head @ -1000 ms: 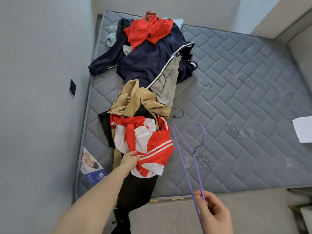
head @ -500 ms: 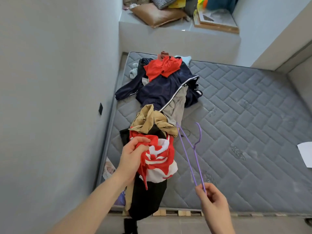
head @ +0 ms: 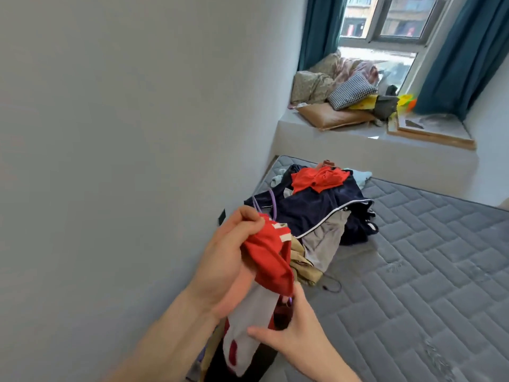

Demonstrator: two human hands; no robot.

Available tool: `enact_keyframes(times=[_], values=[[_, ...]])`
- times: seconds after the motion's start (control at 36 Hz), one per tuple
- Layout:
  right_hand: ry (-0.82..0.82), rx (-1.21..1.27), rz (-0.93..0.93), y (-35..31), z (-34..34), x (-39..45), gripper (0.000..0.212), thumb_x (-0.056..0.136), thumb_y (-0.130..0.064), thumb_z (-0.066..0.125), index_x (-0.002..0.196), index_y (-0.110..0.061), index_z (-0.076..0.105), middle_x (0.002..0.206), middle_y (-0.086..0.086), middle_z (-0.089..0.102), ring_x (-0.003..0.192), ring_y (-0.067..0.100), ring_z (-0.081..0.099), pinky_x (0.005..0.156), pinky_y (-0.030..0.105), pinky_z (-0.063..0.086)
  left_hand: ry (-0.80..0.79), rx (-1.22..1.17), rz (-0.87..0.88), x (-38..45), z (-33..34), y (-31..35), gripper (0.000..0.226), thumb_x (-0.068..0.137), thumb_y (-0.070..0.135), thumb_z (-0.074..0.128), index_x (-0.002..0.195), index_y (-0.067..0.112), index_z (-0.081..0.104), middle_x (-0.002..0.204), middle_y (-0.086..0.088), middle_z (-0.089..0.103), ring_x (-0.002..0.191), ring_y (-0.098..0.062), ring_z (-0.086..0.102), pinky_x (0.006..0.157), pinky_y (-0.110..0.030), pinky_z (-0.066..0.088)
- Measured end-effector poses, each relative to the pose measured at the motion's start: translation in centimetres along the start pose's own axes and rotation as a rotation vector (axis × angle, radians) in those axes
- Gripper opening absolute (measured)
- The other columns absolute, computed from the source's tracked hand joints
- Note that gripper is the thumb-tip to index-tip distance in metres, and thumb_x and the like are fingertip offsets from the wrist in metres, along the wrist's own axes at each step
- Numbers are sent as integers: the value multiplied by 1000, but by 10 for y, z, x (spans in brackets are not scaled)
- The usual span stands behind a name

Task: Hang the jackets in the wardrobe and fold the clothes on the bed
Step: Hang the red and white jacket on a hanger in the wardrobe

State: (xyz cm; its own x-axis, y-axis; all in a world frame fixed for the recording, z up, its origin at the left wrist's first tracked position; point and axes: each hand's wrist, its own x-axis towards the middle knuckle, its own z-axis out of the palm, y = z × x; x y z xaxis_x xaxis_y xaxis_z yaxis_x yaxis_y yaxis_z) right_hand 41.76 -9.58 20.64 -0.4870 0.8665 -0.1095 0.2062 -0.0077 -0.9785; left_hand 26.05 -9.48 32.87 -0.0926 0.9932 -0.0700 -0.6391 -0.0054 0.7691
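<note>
**Two hands holding a red and white jacket above a bed of clothes**

The left hand [head: 230, 260] is raised in front of the camera, its fingers curled round a bunch of red fabric at the top of a red and white jacket [head: 268, 264]. The hook of a thin purple wire hanger [head: 271, 202] pokes up just past those fingers. The right hand [head: 293, 334] sits lower, with its thumb pressed on the jacket's white panel and its fingers wrapped round the fabric from behind. A small piece of purple shows at that hand.

Behind the jacket, a heap of clothes [head: 322, 216] lies on a grey quilted mattress [head: 427, 257], close to a plain pale wall [head: 124, 133]. The heap includes a navy jacket with white piping, a red garment on top, and tan and grey pieces. Beyond the bed, a window ledge [head: 371, 139] holds pillows and bundled bedding, with teal curtains [head: 462, 51] at either side of the window.
</note>
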Motion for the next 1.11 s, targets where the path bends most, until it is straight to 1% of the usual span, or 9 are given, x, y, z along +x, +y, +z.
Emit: enact_keyframes(times=[0.08,0.14,0.28,0.47,0.56,0.64,0.89,0.97,1.11], values=[[30,10,-81,-5,-24,-12,56,73,-43,86,116,-54,52,111,-23,69,101,-7,65,83,15,51,-22,-15,87,-11,43,-8,12,85,14,67,78,23,65,85,-3,57,86,-17,57,86,-36,54],[109,34,-100,-8,-43,-20,27,80,-41,77,87,-29,53,80,-10,66,73,4,60,70,21,48,-10,-22,170,-18,61,-5,10,85,14,63,81,23,66,83,-2,58,81,-13,59,81,-30,56],[54,211,-99,-28,-87,-24,33,83,-30,68,64,-31,42,66,8,61,68,30,64,72,36,52,127,-9,328,-45,68,27,25,92,11,53,113,16,64,79,-2,63,76,-12,67,68,-22,58],[-203,-39,-159,-56,-64,-44,56,59,-55,93,90,-37,51,116,-14,69,105,5,67,91,29,57,184,-94,389,-101,66,45,24,100,10,47,120,14,61,77,0,66,66,-6,66,54,-15,51],[-214,-133,-68,-50,-28,-60,76,51,-70,90,99,-25,53,103,-8,70,95,9,68,84,35,58,191,-70,451,-124,66,50,25,101,11,46,122,13,59,77,0,67,69,-8,68,58,-17,54],[-129,-138,-72,-48,-2,-67,46,68,-60,76,90,-24,59,84,-3,69,79,17,66,72,32,53,287,27,527,-150,57,54,28,99,14,50,125,12,60,87,-7,71,86,-16,72,75,-25,59],[-166,2,-206,-77,-9,-71,19,77,-29,64,94,-26,69,86,8,72,76,11,66,70,24,51,661,888,435,-246,-29,53,75,81,-21,61,139,24,50,126,0,63,110,-9,68,94,-26,56],[-219,-4,-202,-88,-13,-69,29,82,-21,66,94,2,53,76,17,54,75,17,49,70,37,39,792,1275,414,-262,-50,38,65,76,5,81,131,29,56,117,10,63,100,-7,66,88,-23,55],[-291,-66,-200,-93,-1,-74,22,91,-9,66,83,-2,47,75,4,48,72,14,44,67,30,38,1002,1399,494,-277,-69,34,24,78,1,69,88,22,67,91,9,65,83,-4,58,77,-22,46]])
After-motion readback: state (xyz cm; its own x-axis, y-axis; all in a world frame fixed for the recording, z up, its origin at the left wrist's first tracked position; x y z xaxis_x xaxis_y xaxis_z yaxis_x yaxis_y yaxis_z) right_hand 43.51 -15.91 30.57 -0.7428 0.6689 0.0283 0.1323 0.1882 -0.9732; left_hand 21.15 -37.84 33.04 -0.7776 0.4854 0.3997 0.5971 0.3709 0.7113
